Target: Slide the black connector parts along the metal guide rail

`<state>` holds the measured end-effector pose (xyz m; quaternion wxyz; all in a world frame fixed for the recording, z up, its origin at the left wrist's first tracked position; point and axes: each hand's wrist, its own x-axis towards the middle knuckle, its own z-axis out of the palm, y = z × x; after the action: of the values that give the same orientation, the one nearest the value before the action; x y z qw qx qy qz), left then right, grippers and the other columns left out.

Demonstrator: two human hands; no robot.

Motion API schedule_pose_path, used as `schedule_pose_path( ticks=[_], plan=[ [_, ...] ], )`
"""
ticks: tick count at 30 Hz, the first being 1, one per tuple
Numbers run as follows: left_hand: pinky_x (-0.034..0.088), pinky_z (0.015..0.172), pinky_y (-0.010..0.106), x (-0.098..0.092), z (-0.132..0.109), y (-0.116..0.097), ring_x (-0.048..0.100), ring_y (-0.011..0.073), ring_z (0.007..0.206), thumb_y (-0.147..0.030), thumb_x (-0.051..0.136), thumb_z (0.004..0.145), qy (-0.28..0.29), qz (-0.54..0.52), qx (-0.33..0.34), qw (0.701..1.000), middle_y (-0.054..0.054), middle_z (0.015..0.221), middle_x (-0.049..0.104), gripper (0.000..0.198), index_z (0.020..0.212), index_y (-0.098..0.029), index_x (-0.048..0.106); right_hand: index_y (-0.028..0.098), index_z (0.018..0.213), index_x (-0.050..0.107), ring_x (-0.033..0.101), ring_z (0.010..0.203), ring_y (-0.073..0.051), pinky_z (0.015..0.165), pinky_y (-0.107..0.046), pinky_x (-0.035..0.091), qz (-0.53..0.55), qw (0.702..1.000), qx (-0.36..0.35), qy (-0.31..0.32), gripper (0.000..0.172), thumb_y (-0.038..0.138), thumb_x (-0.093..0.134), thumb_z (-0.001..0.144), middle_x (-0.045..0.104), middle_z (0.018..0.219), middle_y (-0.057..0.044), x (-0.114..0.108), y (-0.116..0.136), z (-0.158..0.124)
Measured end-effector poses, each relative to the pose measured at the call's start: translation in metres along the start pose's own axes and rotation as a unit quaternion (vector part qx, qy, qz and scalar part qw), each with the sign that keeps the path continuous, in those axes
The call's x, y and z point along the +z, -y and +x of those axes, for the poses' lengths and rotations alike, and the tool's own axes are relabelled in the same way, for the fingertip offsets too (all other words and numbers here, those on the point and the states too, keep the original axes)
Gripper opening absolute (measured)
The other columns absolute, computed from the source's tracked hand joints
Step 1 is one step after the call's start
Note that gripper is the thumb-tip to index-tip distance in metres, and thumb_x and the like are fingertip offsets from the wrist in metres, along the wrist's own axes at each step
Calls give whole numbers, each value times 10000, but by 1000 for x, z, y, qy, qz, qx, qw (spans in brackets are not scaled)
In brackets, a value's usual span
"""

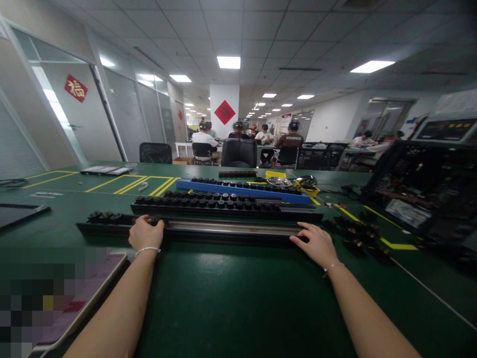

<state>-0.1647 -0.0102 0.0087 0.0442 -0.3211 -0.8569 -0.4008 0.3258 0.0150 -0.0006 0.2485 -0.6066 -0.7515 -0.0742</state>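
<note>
Black tray (227, 239), part loaded, on a green counter (223, 308)

Head view: the long tray lies crosswise on the counter, nearer than a second black tray (231, 210) and a blue tray (242, 189). Small black parts (106, 217) sit at its left end; a metallic channel (231, 227) runs bare beyond them. The step in hand appears to be lining up parts along it, and the next move seems to call for keeping the tray steady. The left hand (146, 233) is half curled at the row's inner end; whether it grips a part cannot be told. The right hand (315, 243) is loosely open near the tray's right end, thumb and fingers apart.
</note>
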Motion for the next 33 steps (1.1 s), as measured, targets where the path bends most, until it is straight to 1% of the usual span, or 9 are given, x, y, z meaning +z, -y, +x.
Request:
schedule_pose_path(
  ticks=[10,18,23,33],
  plan=[
    [412,889,428,-3,-3,-4,518,330,1085,-437,567,667,4,-6,-4,1000,107,1076,635,508,1102,-177,536,260,669,656,471,1134,-252,911,-458,347,1,1000,2,5,449,645,435,738,571,1199,-12,-1,0,0],
    [416,879,416,0,-1,0,534,321,1071,-436,581,655,-5,-11,-6,1000,103,1068,640,490,1073,-181,555,255,677,654,469,1133,-250,913,-454,339,4,1000,-1,3,450,642,433,741,571,1199,-21,0,0,0],
    [421,875,427,0,-2,-2,548,315,1055,-431,577,660,-3,-4,-1,1000,106,1047,650,468,1058,-185,561,255,677,657,467,1137,-246,913,-453,342,2,1000,5,6,440,634,442,743,567,1207,-14,-1,1,0],
    [412,884,395,4,-1,-2,574,297,1017,-427,570,648,-4,2,20,1000,93,993,673,456,1027,-174,559,255,670,655,473,1129,-248,902,-452,344,2,1000,1,1,446,636,435,743,574,1195,-19,-1,1,0]
  ],
)
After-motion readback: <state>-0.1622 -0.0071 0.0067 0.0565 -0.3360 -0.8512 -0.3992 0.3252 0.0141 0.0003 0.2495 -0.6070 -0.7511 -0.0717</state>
